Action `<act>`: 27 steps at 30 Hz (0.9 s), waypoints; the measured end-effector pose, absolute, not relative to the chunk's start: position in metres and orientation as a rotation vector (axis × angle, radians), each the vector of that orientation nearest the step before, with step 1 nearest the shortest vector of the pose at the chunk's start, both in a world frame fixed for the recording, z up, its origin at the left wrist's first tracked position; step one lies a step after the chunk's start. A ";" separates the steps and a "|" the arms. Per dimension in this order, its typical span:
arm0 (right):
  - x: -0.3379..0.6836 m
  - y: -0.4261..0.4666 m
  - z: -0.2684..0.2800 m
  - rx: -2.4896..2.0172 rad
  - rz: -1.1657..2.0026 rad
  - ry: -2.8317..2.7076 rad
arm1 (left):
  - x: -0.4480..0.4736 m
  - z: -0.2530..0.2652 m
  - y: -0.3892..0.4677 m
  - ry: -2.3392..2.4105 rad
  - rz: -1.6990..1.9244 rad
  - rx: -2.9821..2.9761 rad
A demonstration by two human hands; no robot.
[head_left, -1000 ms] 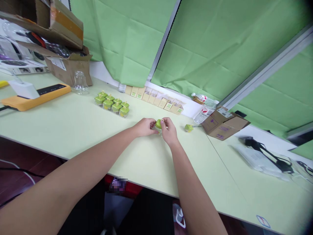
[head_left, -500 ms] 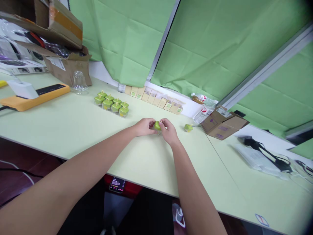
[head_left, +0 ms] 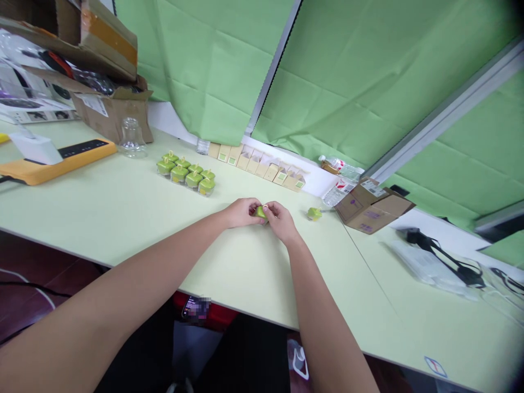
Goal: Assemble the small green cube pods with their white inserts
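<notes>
Between my two hands, just above the pale table, is a small clear jar with a green lid. My left hand is closed round its left side. The thumb and fingers of my right hand grip it from the right, the thumb at the lid's top near a small pale loop. My fingers hide much of the jar's body. Another green-lidded jar stands alone to the right. Several like it, with loops on their lids, stand in two rows at the left.
Small tan boxes line the wall. Plastic bottles and a cardboard box stand at the right, with a black strap on plastic beyond. An orange power strip, a clear glass jar and cartons are at the left.
My right thumb and fingers have shifted slightly left over the green lid, covering more of it. Both hands still hold the jar in nearly the same place.
</notes>
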State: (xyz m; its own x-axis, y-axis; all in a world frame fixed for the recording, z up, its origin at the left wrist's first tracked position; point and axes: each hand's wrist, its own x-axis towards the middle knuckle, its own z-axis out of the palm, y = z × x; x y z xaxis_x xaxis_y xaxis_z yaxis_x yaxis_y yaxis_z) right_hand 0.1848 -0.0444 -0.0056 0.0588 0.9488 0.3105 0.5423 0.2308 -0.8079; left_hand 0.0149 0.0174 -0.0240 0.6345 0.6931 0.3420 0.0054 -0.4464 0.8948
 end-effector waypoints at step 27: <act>0.181 -0.046 -0.003 -1.380 0.785 -1.447 | 0.018 -0.022 0.014 0.580 0.907 1.911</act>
State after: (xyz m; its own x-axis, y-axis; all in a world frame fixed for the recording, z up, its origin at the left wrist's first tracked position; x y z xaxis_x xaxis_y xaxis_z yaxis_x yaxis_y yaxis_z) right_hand 0.1815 -0.0460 -0.0031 0.0921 0.9752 0.2011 0.3628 0.1552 -0.9188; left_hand 0.0176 0.0138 -0.0222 0.6189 0.7004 0.3555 0.0286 -0.4725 0.8809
